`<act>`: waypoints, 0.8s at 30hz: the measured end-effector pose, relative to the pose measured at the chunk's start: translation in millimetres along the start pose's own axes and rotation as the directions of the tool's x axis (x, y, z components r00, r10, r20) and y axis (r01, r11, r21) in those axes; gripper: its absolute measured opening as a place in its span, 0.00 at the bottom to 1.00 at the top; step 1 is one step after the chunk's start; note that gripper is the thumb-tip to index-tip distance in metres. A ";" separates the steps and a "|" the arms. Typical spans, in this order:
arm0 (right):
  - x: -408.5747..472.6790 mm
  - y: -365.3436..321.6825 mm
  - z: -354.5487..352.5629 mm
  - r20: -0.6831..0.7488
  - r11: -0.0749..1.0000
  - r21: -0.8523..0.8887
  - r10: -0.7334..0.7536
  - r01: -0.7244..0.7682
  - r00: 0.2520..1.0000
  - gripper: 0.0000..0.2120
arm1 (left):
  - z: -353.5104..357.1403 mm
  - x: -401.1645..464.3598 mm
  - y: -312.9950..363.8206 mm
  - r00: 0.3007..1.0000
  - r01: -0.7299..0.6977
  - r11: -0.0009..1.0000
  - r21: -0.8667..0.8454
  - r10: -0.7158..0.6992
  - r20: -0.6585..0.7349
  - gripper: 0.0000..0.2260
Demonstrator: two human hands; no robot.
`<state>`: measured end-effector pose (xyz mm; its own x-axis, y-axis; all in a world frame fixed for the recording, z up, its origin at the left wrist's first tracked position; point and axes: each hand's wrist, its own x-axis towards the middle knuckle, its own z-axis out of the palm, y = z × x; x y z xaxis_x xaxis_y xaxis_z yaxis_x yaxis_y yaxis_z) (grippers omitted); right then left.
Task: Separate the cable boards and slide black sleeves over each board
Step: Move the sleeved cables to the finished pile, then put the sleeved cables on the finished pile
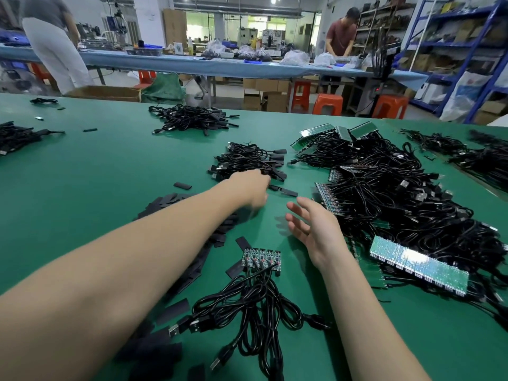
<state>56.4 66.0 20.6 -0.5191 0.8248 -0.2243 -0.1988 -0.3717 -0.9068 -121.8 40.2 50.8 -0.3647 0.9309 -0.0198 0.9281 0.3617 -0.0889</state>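
Observation:
My left hand reaches forward across the green table, blurred, its fingers at the near edge of a pile of sleeved cables. Whether it holds anything cannot be told. My right hand hovers open above the mat, fingers spread, holding nothing. Below both hands lies a short strip of joined cable boards with its black USB cables bundled toward me. Loose flat black sleeves lie scattered under and left of my left forearm.
A large heap of unsplit board strips with cables fills the right side, one long strip on top. More cable piles sit farther back and at both edges. Two people work at tables beyond.

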 end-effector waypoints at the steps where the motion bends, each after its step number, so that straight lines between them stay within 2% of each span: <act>1: -0.8 0.8 1.1 0.005 1.000 -0.014 -0.006 0.006 1.000 0.04 | 6.5 2.5 0.4 0.999 0.015 0.999 -0.037 -0.013 0.042 0.18; 5: -3.0 2.4 4.6 0.027 0.996 -0.090 -0.020 0.022 0.999 0.06 | 18.9 10.7 -4.7 0.989 0.124 0.975 -0.186 -0.106 0.101 0.24; 10: -3.5 1.6 5.8 0.038 0.991 -0.129 -0.019 0.024 0.999 0.05 | 21.4 12.7 -14.4 0.986 0.153 0.937 -0.313 -0.167 -0.018 0.18; 16: -3.7 0.7 6.5 0.073 0.982 -0.189 -0.003 0.017 0.997 0.05 | 25.9 -2.4 7.1 0.977 0.064 0.828 -0.558 -0.167 -0.135 0.10; 20: -4.6 -1.0 3.9 0.151 0.942 -0.332 0.000 0.051 0.989 0.04 | 22.6 -32.0 24.9 0.942 0.002 0.677 -0.736 -0.249 -0.226 0.06; 22: -4.0 -5.4 1.2 0.201 0.839 -0.529 -0.023 0.128 0.979 0.05 | 22.0 -51.8 30.3 0.912 -0.020 0.564 -0.825 -0.328 -0.246 0.04; 24: -2.6 -13.2 -1.9 0.256 0.556 -0.801 -0.018 0.222 0.967 0.08 | 24.1 -72.0 34.9 0.885 -0.055 0.380 -0.923 -0.410 -0.222 0.07</act>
<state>62.0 69.5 32.5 -0.7106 0.6951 -0.1090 0.4399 0.3180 -0.8398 -65.0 -15.4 25.1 -0.6863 0.6866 0.2397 0.4426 0.1328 0.8868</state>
